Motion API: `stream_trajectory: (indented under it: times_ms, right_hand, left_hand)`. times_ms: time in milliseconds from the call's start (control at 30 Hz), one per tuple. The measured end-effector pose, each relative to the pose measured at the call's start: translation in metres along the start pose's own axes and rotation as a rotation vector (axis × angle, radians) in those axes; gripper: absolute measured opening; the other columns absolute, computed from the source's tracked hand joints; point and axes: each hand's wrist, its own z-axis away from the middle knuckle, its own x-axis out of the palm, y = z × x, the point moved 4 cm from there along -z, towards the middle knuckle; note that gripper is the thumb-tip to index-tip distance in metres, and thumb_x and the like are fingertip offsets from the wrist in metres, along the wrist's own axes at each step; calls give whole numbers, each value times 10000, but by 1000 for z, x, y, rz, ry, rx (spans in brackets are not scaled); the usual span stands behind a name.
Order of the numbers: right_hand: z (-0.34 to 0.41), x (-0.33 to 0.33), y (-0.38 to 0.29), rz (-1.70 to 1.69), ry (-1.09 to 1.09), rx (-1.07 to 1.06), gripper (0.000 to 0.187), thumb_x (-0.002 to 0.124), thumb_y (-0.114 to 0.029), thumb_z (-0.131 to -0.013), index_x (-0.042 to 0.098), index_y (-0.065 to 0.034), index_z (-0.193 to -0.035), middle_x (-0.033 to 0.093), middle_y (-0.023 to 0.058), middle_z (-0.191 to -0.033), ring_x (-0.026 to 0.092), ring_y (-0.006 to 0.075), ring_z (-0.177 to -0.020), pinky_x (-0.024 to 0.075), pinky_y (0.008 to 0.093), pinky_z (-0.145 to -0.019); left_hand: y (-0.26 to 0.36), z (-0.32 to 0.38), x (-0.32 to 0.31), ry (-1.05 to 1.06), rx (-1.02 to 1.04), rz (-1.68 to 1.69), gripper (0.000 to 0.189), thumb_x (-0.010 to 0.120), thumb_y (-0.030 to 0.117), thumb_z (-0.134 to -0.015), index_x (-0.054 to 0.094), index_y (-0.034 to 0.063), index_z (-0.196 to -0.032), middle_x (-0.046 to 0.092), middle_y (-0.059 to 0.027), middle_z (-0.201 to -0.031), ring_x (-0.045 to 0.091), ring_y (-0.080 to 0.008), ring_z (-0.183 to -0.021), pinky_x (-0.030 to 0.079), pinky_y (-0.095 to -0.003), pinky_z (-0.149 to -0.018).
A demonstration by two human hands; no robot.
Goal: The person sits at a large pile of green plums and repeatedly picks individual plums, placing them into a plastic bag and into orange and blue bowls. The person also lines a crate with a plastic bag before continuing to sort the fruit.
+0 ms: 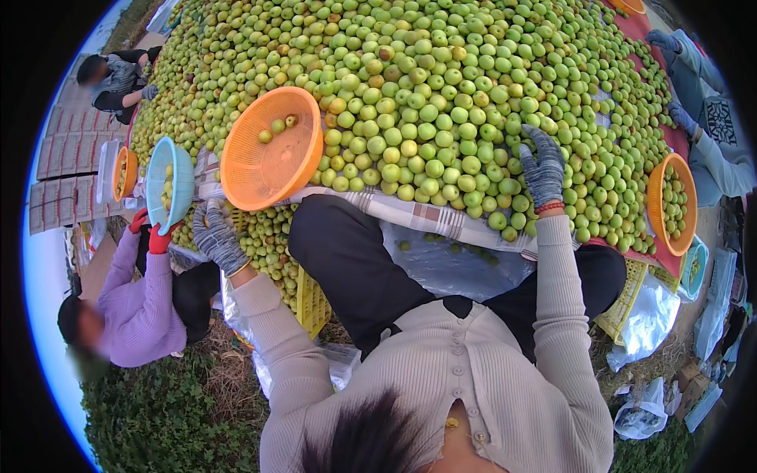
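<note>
A wide heap of green, apple-like fruit (434, 118) lies on a checked cloth (414, 214) before me. My right hand (543, 168), in a grey knitted glove, rests at the heap's near right part, fingers spread among the fruit; whether it grips one is unclear. My left hand (217, 236), gloved alike, is curled around a fruit, partly hidden by its fingers, just left of an orange plastic basket (278, 154). That basket tilts towards me on the heap's edge and holds a few fruits. Below it, a yellow plastic crate (312, 301) contains smaller-looking green fruit.
At the left, a person in purple with red gloves (159, 239) holds a light blue basket (171, 177). Another person (115, 83) sits beyond. A co-worker's gloved hand (683, 117) is at the right, near an orange basket of fruit (673, 204). Plastic bags (644, 408) lie lower right.
</note>
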Motion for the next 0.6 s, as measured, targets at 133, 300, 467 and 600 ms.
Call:
stream_trajectory:
  times_ms: [133,300,467,600]
  right_hand:
    - [10,16,8,84,25,-104,262,662,-177,-836,682,-140,-1095,621,117,-1200,534,313,-1168,380,437,-1042]
    - [19,22,4,56,92,-147,209,663,-151,-808,708,-129,-1011,638,98,-1149,526,331,-1166,379,444,-1051]
    - [19,19,2,162,54,-164,168,654,-166,-816,707,-141,-974,641,89,-1132,529,338,-1159,393,448,-1028]
    - [17,19,4,148,45,-146,132,669,-198,-813,712,-161,-932,647,69,-1117,551,300,-1131,394,438,-1025]
  left_hand:
    - [-9,-5,-4,-147,332,-413,146,623,128,-895,670,0,-945,673,-76,-873,630,-169,-846,499,-310,-817]
    - [61,40,165,-551,663,-16,201,630,74,-870,680,61,-1064,679,-106,-987,644,-215,-921,502,-334,-855]
    - [111,44,344,-686,838,-355,479,607,214,-877,512,73,-1325,542,-198,-1303,541,-329,-1180,430,-415,-1018]
    - [99,61,390,-685,748,-793,366,581,137,-850,609,233,-1203,541,-179,-1198,576,-354,-1097,474,-437,-950]
